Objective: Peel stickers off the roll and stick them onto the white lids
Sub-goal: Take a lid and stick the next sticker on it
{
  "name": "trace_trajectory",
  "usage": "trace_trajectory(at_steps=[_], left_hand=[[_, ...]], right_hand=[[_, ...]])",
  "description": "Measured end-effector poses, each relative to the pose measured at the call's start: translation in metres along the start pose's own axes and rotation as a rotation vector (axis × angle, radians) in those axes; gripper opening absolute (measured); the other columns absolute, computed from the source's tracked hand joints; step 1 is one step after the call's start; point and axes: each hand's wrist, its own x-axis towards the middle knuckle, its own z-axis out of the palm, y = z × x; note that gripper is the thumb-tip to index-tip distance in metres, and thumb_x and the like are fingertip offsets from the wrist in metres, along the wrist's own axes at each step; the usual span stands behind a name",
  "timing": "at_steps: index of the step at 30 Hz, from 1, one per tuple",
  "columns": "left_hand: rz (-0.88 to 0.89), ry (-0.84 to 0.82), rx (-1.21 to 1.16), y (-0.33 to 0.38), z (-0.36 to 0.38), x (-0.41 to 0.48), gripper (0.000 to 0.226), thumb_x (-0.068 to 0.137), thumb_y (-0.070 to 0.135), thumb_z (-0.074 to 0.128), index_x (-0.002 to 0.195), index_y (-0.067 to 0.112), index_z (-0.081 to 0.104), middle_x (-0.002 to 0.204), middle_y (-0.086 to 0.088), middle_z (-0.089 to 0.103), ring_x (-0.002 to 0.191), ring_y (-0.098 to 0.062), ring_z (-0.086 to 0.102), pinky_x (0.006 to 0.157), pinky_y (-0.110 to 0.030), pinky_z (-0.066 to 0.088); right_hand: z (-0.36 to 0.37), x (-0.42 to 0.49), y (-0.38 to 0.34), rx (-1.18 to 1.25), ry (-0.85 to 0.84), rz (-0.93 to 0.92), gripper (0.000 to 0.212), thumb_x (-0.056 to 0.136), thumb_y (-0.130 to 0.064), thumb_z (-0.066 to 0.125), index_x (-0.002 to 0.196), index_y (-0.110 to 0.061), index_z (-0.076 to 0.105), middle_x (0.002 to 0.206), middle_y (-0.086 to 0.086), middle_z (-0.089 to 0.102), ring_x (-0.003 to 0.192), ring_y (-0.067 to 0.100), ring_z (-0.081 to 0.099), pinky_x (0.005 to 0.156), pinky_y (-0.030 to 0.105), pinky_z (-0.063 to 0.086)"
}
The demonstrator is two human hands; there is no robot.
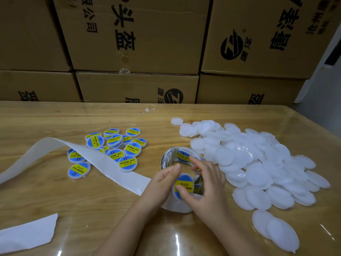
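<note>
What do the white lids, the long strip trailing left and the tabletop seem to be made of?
Lids: thin, slightly translucent plastic, glossy; highlights glint on the pile. Strip: matte white paper, probably sticker backing; it arches and bends softly. Tabletop: wood grain, likely under a clear glossy cover, since it mirrors light.

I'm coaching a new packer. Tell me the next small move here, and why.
Probably smooth the sticker flat. It sits on the lid, which the left hand and right hand hold together above the sticker roll. The right hand's thumb lies on the sticker's lower edge, well placed to press it down.
</note>
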Motion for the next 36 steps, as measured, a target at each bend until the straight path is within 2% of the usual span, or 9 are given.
trace_trajectory(at_steps=[3,8,12,15,20,25,28,31,36], left_hand=[[0.002,0.048,-0.034,-0.001,-0.004,0.001,0.065,0.081,0.055,0.057,0.085,-0.01,0.051,0.077,-0.016,0.052,0.076,-0.025,0.048,0.066,-0.029,0.043],[-0.054,0.072,-0.061,-0.001,-0.012,0.003,0.041,0.087,0.051,0.054,0.095,0.017,0.073,0.083,-0.005,0.072,0.077,-0.014,0.068,0.064,-0.022,0.052],[-0.071,0.058,-0.086,0.002,-0.013,0.003,0.037,0.083,0.054,0.059,0.081,0.02,0.073,0.073,0.001,0.069,0.069,-0.011,0.065,0.061,-0.021,0.05],[-0.115,0.063,-0.096,0.002,-0.013,0.002,0.04,0.07,0.061,0.068,0.065,0.021,0.061,0.062,0.0,0.057,0.06,-0.012,0.056,0.058,-0.024,0.045],[-0.16,-0.071,-0.003,0.005,-0.008,-0.003,0.038,0.08,0.054,0.059,0.056,0.025,0.058,0.056,0.004,0.055,0.054,-0.009,0.054,0.054,-0.019,0.044],[-0.162,-0.08,0.007,0.005,0.0,-0.004,0.038,0.09,0.046,0.055,0.071,0.014,0.064,0.071,-0.009,0.061,0.07,-0.02,0.06,0.068,-0.027,0.049],[-0.115,-0.038,0.014,0.006,0.004,-0.003,0.035,0.085,0.048,0.052,0.069,0.018,0.06,0.068,-0.005,0.055,0.067,-0.014,0.053,0.06,-0.018,0.043],[-0.101,-0.01,0.013,0.008,0.002,-0.003,0.039,0.089,0.045,0.046,0.073,0.022,0.072,0.068,0.004,0.068,0.066,-0.005,0.063,0.059,-0.014,0.047],[-0.096,-0.006,0.007,0.007,-0.003,-0.002,0.041,0.079,0.059,0.057,0.065,0.021,0.064,0.065,0.001,0.061,0.063,-0.011,0.056,0.058,-0.017,0.046]], right_hand=[[0.0,0.0,0.0,-0.015,-0.028,-0.012,0.064,0.069,-0.056,0.062,0.127,-0.04,0.04,0.101,-0.018,0.049,0.096,0.007,0.049,0.09,0.035,0.033],[-0.002,0.001,0.005,-0.026,-0.035,0.007,0.064,0.069,-0.057,0.061,0.128,-0.039,0.041,0.102,-0.022,0.046,0.098,0.003,0.047,0.091,0.034,0.036],[-0.004,0.002,0.011,-0.012,-0.003,0.033,0.062,0.07,-0.055,0.062,0.127,-0.041,0.041,0.102,-0.022,0.046,0.099,0.003,0.047,0.093,0.031,0.033],[-0.005,0.003,0.013,0.009,0.031,0.06,0.06,0.071,-0.056,0.061,0.126,-0.041,0.041,0.101,-0.02,0.048,0.098,0.002,0.047,0.094,0.029,0.031],[-0.006,0.004,0.011,0.044,0.062,0.071,0.06,0.071,-0.055,0.06,0.126,-0.043,0.039,0.101,-0.018,0.05,0.098,0.004,0.049,0.096,0.022,0.028],[-0.003,0.001,0.001,0.066,0.026,0.071,0.06,0.07,-0.054,0.061,0.126,-0.043,0.042,0.101,-0.02,0.049,0.099,0.005,0.049,0.093,0.03,0.034],[0.001,-0.002,-0.006,0.023,-0.023,0.044,0.065,0.069,-0.058,0.063,0.127,-0.034,0.048,0.099,-0.018,0.051,0.094,0.005,0.05,0.091,0.036,0.038],[0.001,-0.002,-0.01,-0.015,-0.071,0.047,0.068,0.066,-0.067,0.061,0.126,-0.036,0.051,0.095,-0.021,0.052,0.094,0.0,0.045,0.09,0.04,0.04],[0.0,-0.003,-0.011,0.061,-0.025,0.071,0.036,0.071,-0.06,0.057,0.093,-0.034,0.066,0.098,-0.039,0.049,0.104,-0.021,0.029,0.084,0.047,0.045]])
